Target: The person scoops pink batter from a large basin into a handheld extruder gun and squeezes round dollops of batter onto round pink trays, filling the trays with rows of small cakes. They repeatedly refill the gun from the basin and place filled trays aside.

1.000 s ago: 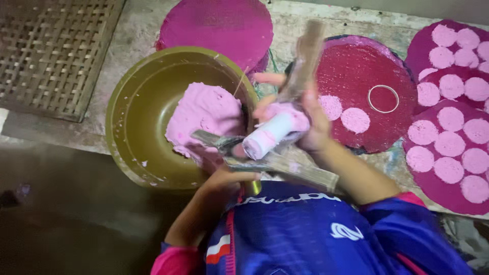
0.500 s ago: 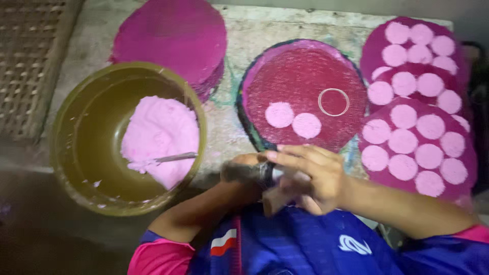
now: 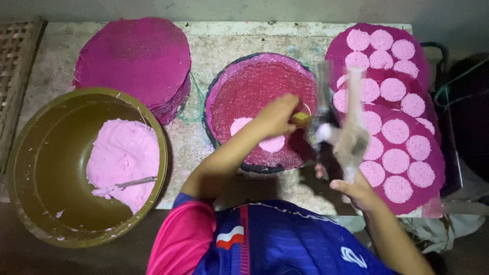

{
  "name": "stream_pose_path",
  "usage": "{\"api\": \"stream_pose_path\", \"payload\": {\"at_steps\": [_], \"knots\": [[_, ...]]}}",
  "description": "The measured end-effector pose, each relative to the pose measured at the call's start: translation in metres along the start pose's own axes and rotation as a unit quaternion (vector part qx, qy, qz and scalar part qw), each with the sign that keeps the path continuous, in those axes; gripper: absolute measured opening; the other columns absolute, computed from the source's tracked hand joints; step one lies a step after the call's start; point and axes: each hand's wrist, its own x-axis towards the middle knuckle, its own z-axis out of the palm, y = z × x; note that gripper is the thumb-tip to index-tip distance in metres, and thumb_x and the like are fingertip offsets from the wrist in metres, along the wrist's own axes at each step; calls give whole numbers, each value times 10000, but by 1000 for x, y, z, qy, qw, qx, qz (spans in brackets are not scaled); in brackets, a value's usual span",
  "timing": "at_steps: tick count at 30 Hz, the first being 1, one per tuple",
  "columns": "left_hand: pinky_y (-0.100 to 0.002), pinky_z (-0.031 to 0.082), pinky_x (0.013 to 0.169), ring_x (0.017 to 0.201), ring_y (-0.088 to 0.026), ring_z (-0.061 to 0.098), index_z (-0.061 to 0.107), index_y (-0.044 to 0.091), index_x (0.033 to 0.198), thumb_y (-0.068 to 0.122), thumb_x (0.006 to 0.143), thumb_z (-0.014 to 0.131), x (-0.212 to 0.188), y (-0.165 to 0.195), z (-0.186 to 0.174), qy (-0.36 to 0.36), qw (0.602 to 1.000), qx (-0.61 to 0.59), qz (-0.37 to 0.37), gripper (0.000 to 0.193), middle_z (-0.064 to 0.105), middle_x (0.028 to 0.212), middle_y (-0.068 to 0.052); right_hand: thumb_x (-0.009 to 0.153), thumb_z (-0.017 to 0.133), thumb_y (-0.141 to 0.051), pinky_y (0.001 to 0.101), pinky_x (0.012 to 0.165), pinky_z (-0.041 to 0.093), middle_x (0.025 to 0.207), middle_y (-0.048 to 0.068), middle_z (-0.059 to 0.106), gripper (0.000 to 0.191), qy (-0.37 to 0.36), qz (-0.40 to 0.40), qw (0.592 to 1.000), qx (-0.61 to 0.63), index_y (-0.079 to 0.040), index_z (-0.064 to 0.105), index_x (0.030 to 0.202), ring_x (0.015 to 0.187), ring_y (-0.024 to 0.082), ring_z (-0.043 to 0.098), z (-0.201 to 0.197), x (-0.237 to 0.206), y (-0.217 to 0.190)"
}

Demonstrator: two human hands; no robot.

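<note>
My left hand (image 3: 277, 116) reaches over the round magenta tray (image 3: 254, 81) in the middle, fingers closed on a small yellowish piece (image 3: 300, 118). Two flat pink discs (image 3: 272, 144) lie on that tray beside and below the hand. My right hand (image 3: 356, 192) is at the tray's right edge and grips the lower end of a motion-blurred hand tool (image 3: 344, 130) made of pale handles and clear sheet, held upright. At the left, pink dough (image 3: 122, 155) fills an olive bowl (image 3: 38, 153), with a spoon (image 3: 135, 182) stuck in it.
A stack of round magenta mats (image 3: 132, 61) lies at the back left. Overlapping magenta trays (image 3: 428, 153) at the right carry several pink discs. A woven lattice panel (image 3: 15, 66) borders the far left. The stone slab (image 3: 204, 38) ends at a wall behind.
Both hands were together at my chest around the tool. My left hand has reached forward over the middle tray, and my right hand has swung the tool up to the right.
</note>
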Motion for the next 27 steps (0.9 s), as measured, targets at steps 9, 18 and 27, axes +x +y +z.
{"api": "stream_pose_path", "payload": {"at_steps": [9, 18, 27], "knots": [[-530, 560, 795, 905, -399, 719, 737, 122, 953, 203, 814, 737, 22, -85, 26, -18, 957, 68, -283, 161, 735, 938, -186, 809, 773, -292, 407, 1021, 496, 1284, 183, 595, 890, 173, -137, 974, 48, 2, 373, 1547, 1139, 278, 622, -20, -24, 13], [-521, 525, 693, 804, -416, 686, 637, 43, 933, 142, 835, 758, -96, -153, -71, 211, 919, 99, -318, 184, 697, 859, -180, 864, 780, -251, 430, 1084, 468, 1299, 192, 581, 811, 120, -120, 976, 136, 28, 393, 1519, 1188, 298, 596, 23, 13, -1], [-482, 537, 705, 772, -363, 691, 650, 64, 926, 265, 860, 789, -123, -132, -79, 203, 901, 52, -379, 254, 700, 840, -152, 855, 761, -301, 441, 1061, 478, 1273, 196, 604, 799, 93, -124, 983, 102, 22, 411, 1495, 1178, 306, 610, 53, 22, -1]]}}
